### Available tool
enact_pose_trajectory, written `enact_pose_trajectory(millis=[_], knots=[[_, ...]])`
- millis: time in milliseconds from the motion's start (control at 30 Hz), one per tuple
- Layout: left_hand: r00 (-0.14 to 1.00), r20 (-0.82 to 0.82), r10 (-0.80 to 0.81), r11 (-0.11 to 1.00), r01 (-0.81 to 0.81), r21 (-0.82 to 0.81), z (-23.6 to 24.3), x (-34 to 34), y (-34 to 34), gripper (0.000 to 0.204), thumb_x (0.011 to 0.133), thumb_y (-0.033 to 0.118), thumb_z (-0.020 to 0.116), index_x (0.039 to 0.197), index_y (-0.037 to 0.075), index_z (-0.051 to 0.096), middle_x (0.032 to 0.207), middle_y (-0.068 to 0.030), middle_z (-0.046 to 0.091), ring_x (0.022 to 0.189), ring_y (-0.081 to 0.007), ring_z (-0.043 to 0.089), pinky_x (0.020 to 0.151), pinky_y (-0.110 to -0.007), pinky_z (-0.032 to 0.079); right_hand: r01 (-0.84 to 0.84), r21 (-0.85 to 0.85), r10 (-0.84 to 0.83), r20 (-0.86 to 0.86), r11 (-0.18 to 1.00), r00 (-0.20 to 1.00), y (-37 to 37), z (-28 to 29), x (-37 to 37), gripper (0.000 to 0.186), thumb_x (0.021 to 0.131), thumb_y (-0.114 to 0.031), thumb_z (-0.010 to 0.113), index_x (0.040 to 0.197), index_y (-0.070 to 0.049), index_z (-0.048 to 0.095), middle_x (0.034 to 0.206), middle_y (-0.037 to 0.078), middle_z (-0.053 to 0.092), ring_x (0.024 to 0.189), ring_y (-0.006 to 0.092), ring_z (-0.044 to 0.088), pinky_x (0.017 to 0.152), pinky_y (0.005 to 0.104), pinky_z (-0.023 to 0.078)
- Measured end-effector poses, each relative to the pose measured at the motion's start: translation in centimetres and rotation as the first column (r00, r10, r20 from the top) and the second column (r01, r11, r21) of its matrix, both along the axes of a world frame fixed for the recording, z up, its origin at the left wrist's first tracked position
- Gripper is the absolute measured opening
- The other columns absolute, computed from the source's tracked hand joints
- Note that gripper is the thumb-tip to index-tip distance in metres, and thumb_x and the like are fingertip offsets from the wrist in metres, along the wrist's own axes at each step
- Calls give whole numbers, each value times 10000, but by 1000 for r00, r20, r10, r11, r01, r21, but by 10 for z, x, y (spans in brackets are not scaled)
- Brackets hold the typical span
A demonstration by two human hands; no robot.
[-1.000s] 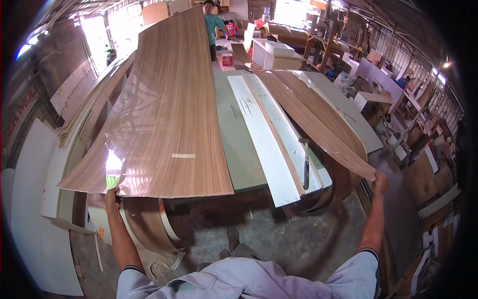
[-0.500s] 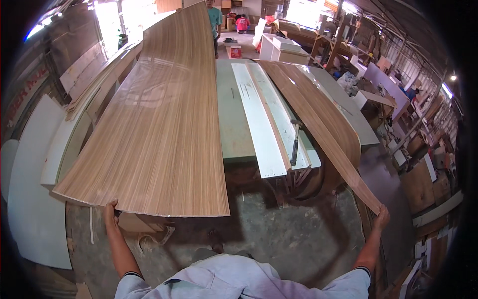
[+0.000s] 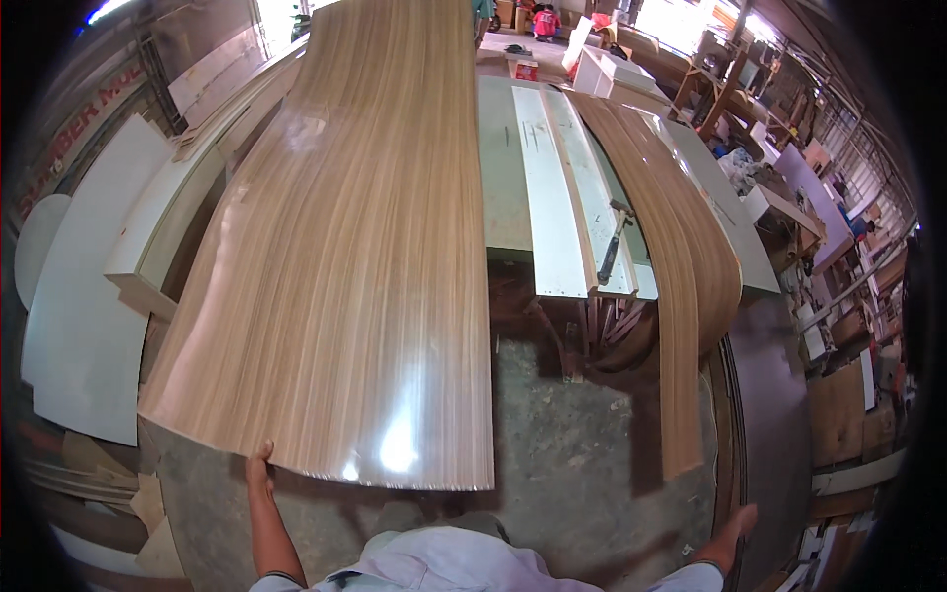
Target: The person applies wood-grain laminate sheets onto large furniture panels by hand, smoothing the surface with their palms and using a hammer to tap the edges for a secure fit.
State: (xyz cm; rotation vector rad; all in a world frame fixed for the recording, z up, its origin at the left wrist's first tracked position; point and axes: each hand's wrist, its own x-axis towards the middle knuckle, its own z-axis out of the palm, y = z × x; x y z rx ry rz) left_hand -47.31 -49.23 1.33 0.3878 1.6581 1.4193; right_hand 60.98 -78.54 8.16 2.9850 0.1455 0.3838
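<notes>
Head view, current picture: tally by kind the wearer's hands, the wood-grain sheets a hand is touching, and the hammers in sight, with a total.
Hands: 2 (left hand, right hand)
Sheets touched: 1 (wide wood-grain sheet, at the left hand)
Hammers: 1 (hammer on the white boards)
Total: 4

Daylight enters from a bright opening [image 3: 681,20], upper right, blown out to white. Hard white glare on near end of wood sheet [image 3: 326,247]; fainter sheen higher up. Floor [image 3: 582,434] dim, dark shadow beside overhanging strip [image 3: 681,395]. Fisheye distortion: long edges bowed, corners black, far background soft
</notes>
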Motion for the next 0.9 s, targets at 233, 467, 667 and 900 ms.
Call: enact_pose_trajectory(millis=[233, 467, 667, 900], knots=[[992, 100, 79, 953, -45, -300, -70, 2, -132, 638, 835, 222, 765, 1358, -22, 493, 1271, -140, 596, 1091, -269, 589, 828, -393, 478, -182, -61, 163, -240, 981, 957, 28, -47, -137, 227, 811, -119, 647, 990, 13, 690, 1048, 238, 688, 985, 397, 671, 814, 498, 550], [963, 215, 159, 765, 17, -643, -195, -8, -199, 391, 863, 265, 744, 1144, 28, 611, 890, -109, 617, 660, -196, 561, 499, -349, 432, -447, -82, 394, -353, 891, 849, 140, -82, -219, 179, 779, -135, 656, 883, -10, 733, 999, 226, 696, 966, 400, 671, 842, 479, 537], [914, 404, 44, 656, 279, -701, -270, -18, -158, 261, 916, 292, 659, 1044, 66, 638, 866, -88, 643, 749, -244, 637, 682, -466, 566, -746, 208, 766, -305, 633, 566, 237, -60, -290, 252, 760, -214, 743, 956, -59, 713, 1063, 184, 681, 1014, 357, 645, 896, 444, 501], [869, 144, -474, 696, 469, -543, -214, -37, -98, 310, 823, 306, 762, 839, 12, 667, 699, -73, 622, 546, -189, 581, 490, -351, 474, -805, 360, 877, -287, 472, 385, 266, -15, -435, 278, 751, -230, 747, 959, -48, 728, 1000, 176, 697, 987, 345, 659, 894, 429, 507]])
